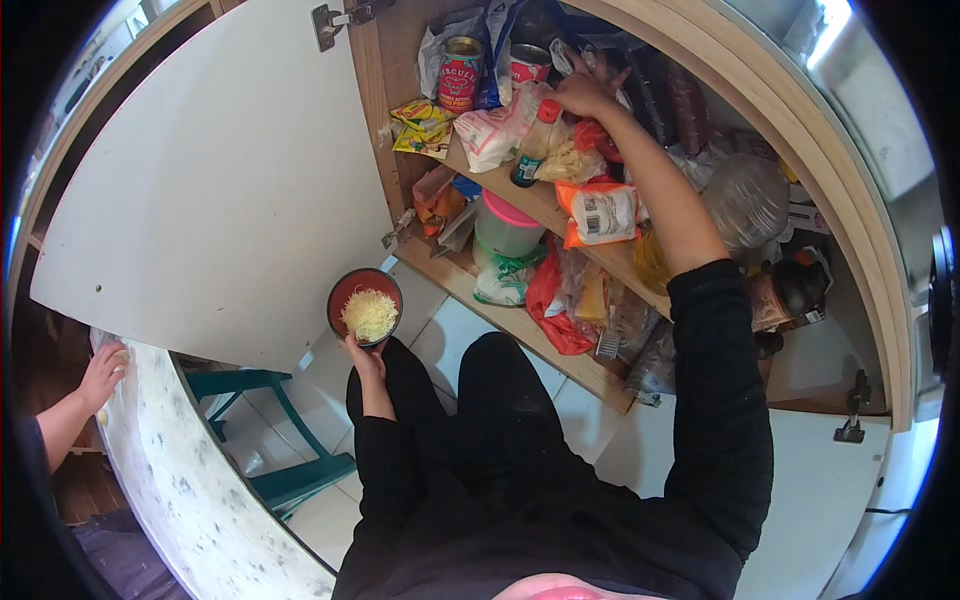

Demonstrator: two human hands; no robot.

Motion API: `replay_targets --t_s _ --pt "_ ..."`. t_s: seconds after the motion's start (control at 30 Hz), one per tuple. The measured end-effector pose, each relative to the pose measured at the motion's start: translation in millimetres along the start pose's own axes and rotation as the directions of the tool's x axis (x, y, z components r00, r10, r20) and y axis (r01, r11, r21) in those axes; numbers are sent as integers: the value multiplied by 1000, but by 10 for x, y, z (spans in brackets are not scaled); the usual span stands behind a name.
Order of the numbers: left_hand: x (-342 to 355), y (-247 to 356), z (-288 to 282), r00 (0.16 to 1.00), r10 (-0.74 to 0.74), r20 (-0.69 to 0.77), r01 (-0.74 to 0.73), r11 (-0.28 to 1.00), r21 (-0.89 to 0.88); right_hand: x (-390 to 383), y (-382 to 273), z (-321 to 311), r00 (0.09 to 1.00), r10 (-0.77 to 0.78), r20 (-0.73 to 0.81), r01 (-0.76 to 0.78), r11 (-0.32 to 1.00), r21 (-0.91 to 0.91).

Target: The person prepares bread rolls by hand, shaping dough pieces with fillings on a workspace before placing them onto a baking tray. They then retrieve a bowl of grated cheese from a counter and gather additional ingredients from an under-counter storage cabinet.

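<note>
In my left hand (pixel 368 358) is a bowl, dark outside and reddish-brown inside, gripped at its near rim above my left knee. A heap of pale yellow shreds (pixel 369 315), like grated cheese, lies in it. My right hand (pixel 588 92) reaches into the cupboard's upper shelf, among crumpled plastic bags behind the front row. Its fingers are partly hidden there, and whether they grip anything is unclear. Closest to it are a red-capped bottle (pixel 537 143), a red can (pixel 529 64), a white-and-pink packet (pixel 492 130) and a bag of pale yellow food (pixel 573 160).
The white cupboard door (pixel 220 180) stands open at left. Bags, bottles and a pink-lidded tub (pixel 507 225) crowd the lower shelf. An orange-and-white packet (pixel 602 213) overhangs the shelf edge. Left are a green chair (pixel 300 475), a speckled table (pixel 190 470) and another person's hand (pixel 103 376).
</note>
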State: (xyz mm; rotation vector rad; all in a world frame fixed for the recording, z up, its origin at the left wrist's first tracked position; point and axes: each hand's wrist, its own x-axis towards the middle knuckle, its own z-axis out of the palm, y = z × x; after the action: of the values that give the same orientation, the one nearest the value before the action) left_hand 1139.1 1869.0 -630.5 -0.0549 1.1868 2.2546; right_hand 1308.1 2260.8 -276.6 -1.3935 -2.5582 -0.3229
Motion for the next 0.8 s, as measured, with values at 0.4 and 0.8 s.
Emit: replay_targets --t_s 0.4,0.8 --pt "89 -48 -63 997 -29 65 31 999 -25 144 125 -156 971 -122 -205 160 970 181" --pt "37 -30 15 997 -33 75 33 999 -4 -1530 -40 329 959 91 -269 19 924 382"
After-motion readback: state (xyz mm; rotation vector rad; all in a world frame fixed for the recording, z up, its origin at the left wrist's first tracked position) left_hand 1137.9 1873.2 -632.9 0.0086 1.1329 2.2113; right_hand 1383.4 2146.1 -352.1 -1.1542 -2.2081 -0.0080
